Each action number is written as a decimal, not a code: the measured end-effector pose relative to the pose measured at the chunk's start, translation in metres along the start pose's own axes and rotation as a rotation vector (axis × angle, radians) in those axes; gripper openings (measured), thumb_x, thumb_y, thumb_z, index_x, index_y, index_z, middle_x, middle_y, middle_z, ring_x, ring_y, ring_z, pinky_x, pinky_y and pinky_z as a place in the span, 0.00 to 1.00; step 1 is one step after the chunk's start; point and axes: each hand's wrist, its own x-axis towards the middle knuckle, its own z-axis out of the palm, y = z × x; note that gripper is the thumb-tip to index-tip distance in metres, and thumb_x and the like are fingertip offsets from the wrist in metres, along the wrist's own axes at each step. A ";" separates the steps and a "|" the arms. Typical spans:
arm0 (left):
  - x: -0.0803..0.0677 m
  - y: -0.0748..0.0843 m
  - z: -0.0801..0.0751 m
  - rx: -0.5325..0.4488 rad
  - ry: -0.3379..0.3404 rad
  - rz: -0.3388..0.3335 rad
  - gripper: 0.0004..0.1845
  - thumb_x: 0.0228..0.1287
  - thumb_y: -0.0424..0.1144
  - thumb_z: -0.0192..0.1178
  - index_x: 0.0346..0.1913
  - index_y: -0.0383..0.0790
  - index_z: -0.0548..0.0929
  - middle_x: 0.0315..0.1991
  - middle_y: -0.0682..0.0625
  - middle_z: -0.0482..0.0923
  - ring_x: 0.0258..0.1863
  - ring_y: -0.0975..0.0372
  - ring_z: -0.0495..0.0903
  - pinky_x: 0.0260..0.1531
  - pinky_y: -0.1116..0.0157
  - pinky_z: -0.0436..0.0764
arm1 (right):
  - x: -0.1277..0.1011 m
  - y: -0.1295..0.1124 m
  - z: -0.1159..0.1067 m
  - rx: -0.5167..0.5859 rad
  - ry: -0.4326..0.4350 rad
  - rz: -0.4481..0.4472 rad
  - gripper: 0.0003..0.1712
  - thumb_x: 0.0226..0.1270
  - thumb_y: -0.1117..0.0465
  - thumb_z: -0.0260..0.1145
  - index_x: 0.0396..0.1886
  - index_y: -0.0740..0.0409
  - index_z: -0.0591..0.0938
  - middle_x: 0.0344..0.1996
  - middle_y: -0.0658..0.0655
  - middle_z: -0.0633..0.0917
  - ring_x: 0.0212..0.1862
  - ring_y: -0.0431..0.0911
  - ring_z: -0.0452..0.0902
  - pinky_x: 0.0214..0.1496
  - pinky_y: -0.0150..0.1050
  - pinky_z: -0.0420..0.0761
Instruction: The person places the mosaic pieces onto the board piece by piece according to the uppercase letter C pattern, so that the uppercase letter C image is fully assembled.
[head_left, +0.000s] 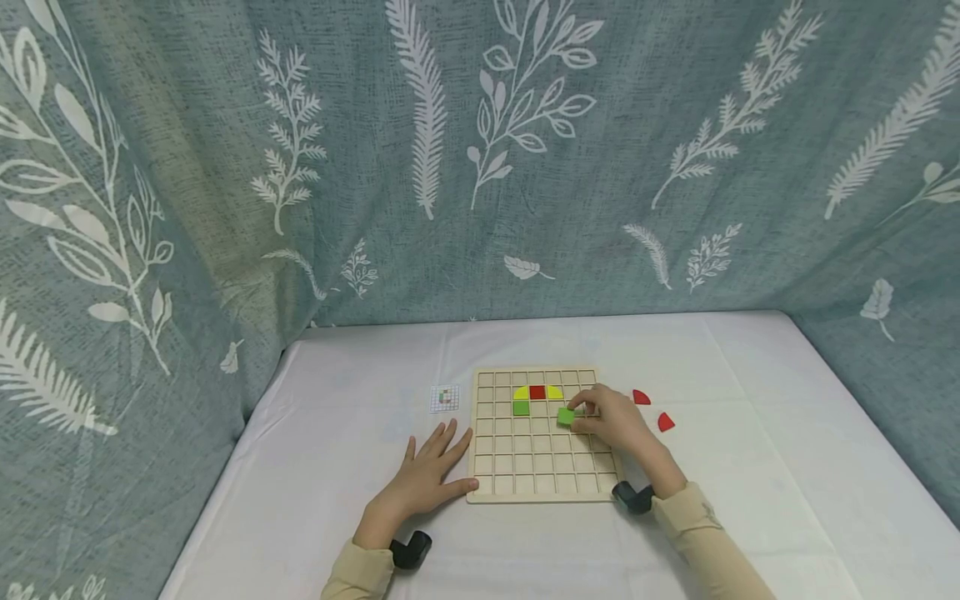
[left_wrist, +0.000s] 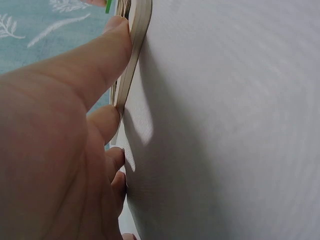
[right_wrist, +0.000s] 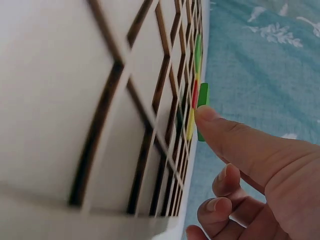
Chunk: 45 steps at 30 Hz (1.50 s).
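**Hand sets green tile on grid board**

Right hand (head_left: 611, 421) pinches a green tile (head_left: 566, 416) between thumb and fingertips, just right of the frame's centre in the head view, and holds it at a cell in the third row of the board (head_left: 525, 492). In the right wrist view the tile (right_wrist: 202, 102) stands on edge, tilted against the grid, not lying flat in a cell. Left hand (head_left: 429, 479) lies flat with fingers straight and spread on the table (head_left: 750, 500), its thumb pressed against the board's left edge near the lower corner, gripping nothing.

Already seated in the board, above and left of the held tile, are a yellow piece (head_left: 521, 392), a red square (head_left: 537, 392), a second yellow piece (head_left: 554, 392) and another green square (head_left: 521, 407). Two red quarter pieces (head_left: 651, 409) lie loose on the table right of the board, and a small pattern card (head_left: 444, 397) lies to its left.

The main risk, I judge, is the tilted tile catching on a wooden rib and wedging askew, or landing one cell off. A hard push could shift the board if the left thumb lets go, and the right wrist could brush the seated tiles out of place.
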 end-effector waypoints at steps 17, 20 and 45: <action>0.001 0.000 -0.001 0.002 -0.006 -0.016 0.40 0.60 0.59 0.56 0.71 0.48 0.58 0.73 0.42 0.48 0.72 0.48 0.44 0.66 0.38 0.37 | 0.015 -0.026 0.020 0.006 -0.051 -0.060 0.11 0.53 0.59 0.72 0.37 0.52 0.84 0.24 0.48 0.71 0.25 0.41 0.63 0.26 0.32 0.63; 0.001 -0.001 0.000 0.005 -0.006 -0.016 0.40 0.59 0.59 0.56 0.71 0.48 0.58 0.73 0.42 0.48 0.73 0.48 0.44 0.66 0.38 0.37 | 0.018 -0.028 0.024 -0.003 -0.050 -0.055 0.11 0.52 0.59 0.73 0.36 0.50 0.84 0.24 0.48 0.72 0.25 0.41 0.64 0.26 0.33 0.64; -0.001 -0.001 0.000 0.005 -0.006 0.009 0.40 0.60 0.59 0.55 0.71 0.46 0.57 0.73 0.42 0.48 0.72 0.47 0.45 0.66 0.38 0.36 | 0.025 -0.042 0.038 -0.047 -0.085 -0.071 0.11 0.50 0.57 0.74 0.36 0.49 0.85 0.23 0.47 0.72 0.24 0.41 0.64 0.25 0.32 0.63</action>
